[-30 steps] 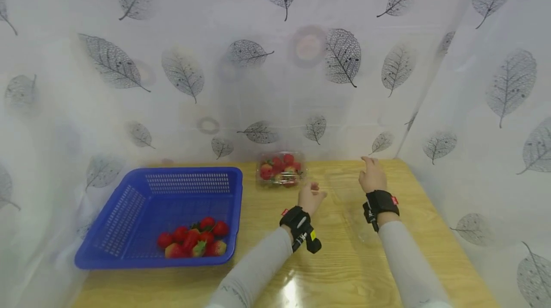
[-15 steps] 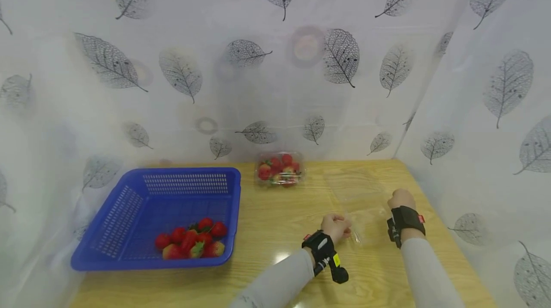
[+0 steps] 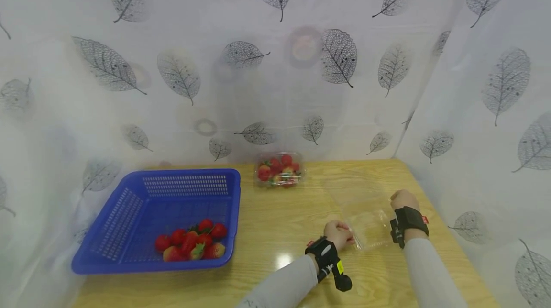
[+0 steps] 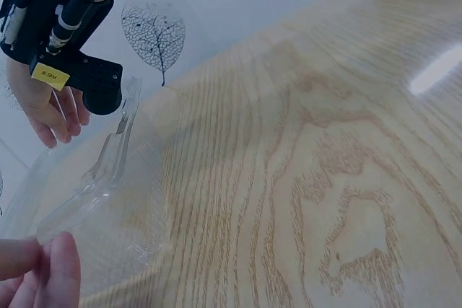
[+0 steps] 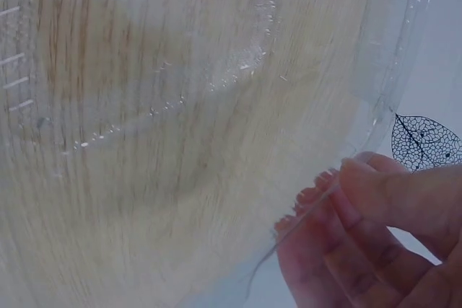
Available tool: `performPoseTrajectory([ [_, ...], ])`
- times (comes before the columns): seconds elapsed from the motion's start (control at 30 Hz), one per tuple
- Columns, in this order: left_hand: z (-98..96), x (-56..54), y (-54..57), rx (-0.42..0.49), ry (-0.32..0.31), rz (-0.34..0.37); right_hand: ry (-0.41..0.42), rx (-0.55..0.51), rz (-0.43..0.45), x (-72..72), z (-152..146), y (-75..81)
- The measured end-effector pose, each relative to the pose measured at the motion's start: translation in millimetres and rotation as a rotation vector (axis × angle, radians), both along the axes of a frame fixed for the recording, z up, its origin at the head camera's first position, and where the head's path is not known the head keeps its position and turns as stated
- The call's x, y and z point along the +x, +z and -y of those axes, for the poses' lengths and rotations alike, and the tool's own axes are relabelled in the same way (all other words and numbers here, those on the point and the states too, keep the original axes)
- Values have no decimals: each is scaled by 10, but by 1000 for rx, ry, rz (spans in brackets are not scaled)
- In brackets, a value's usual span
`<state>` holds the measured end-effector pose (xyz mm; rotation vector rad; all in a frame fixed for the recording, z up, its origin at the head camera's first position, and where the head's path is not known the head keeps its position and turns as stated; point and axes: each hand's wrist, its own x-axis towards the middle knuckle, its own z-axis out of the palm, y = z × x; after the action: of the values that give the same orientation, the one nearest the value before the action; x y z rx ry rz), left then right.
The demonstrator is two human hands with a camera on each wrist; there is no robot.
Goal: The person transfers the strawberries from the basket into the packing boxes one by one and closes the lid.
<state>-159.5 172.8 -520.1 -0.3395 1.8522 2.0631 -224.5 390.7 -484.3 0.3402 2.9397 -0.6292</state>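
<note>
A clear plastic clamshell box lies open on the right side of the table, its two halves spread from front to back. My left hand pinches the box's near left edge between thumb and finger; the left wrist view shows those fingertips on the thin rim. Across from it, my right hand is at the right side. In the right wrist view, thumb and fingers pinch the box's clear edge. Wood grain shows through the plastic.
A blue plastic basket on the left holds several strawberries in its near right corner. At the table's back stands another clear box of strawberries. A leaf-printed white curtain surrounds the wooden table.
Both hands have moved nearer and rightward to the open clear box. The left hand has taken its left edge, the right hand its right edge. The box has come slightly nearer.
</note>
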Motion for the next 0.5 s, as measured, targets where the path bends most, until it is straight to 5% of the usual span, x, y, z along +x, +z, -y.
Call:
performPoseTrajectory([
  [0.5, 200, 106, -117, 74, -25, -27, 28, -96, 116, 46, -8, 18],
])
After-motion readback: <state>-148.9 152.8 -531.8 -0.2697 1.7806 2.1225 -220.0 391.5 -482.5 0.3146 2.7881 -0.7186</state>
